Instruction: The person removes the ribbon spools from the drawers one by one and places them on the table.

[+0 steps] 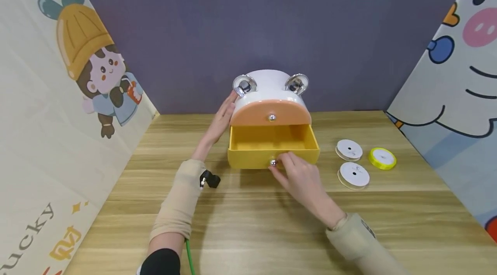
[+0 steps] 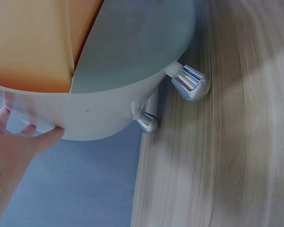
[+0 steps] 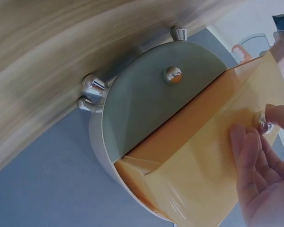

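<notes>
A small rounded drawer cabinet [image 1: 268, 83] with a white shell and two silver ears stands against the back wall. Its yellow drawer [image 1: 248, 159] is pulled out, showing a bare inside. My right hand [image 1: 304, 178] pinches the drawer's silver knob [image 3: 262, 124] between thumb and fingers. Straight fingers of my left hand [image 1: 221, 121] rest against the cabinet's left side; in the left wrist view the fingertips [image 2: 54, 134] touch the pale shell. Above, the orange drawer [image 1: 252, 113] is closed. Below, a green front [image 3: 146, 94] shows in the right wrist view, with silver feet [image 3: 93, 85].
Two white ribbon spools [image 1: 354, 175] and a yellow-edged spool [image 1: 382, 158] lie on the wooden table [image 1: 248, 232] to the right. A small black device [image 1: 211, 178] sits at my left wrist, and a green cable [image 1: 190, 257] hangs by that forearm.
</notes>
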`<control>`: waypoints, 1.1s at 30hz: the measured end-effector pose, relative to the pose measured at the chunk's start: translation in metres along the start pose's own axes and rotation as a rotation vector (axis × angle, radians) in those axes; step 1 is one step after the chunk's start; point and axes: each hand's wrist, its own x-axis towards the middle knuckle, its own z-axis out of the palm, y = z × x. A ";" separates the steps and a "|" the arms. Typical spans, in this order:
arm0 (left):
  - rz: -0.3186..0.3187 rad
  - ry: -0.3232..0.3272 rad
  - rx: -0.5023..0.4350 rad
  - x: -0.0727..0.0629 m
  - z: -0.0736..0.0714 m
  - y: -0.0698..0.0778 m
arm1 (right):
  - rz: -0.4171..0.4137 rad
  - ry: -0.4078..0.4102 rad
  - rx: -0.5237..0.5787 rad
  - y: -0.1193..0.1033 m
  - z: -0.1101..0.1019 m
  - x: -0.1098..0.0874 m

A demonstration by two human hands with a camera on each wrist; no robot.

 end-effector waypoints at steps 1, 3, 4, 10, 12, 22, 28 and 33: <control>-0.002 -0.004 -0.002 -0.002 0.000 0.004 | 0.000 -0.003 -0.002 0.001 0.002 0.001; -0.002 -0.011 -0.003 -0.005 0.000 0.013 | 0.002 -0.007 0.000 0.004 0.005 0.004; 0.001 -0.012 -0.003 -0.007 0.000 0.016 | 0.001 -0.008 0.000 0.005 0.007 0.006; 0.004 -0.007 -0.004 -0.008 0.001 0.018 | 0.017 -0.023 -0.013 0.013 0.016 0.018; 0.002 -0.009 -0.004 -0.007 0.001 0.018 | 0.028 -0.034 -0.025 0.016 0.019 0.021; 0.015 -0.022 -0.016 -0.006 0.000 0.013 | 0.097 -0.101 -0.046 0.029 0.033 0.036; 0.016 -0.021 -0.022 -0.006 0.000 0.015 | 0.111 -0.105 -0.047 0.034 0.039 0.041; 0.016 -0.017 -0.024 -0.007 0.001 0.015 | 0.123 -0.111 -0.033 0.037 0.044 0.044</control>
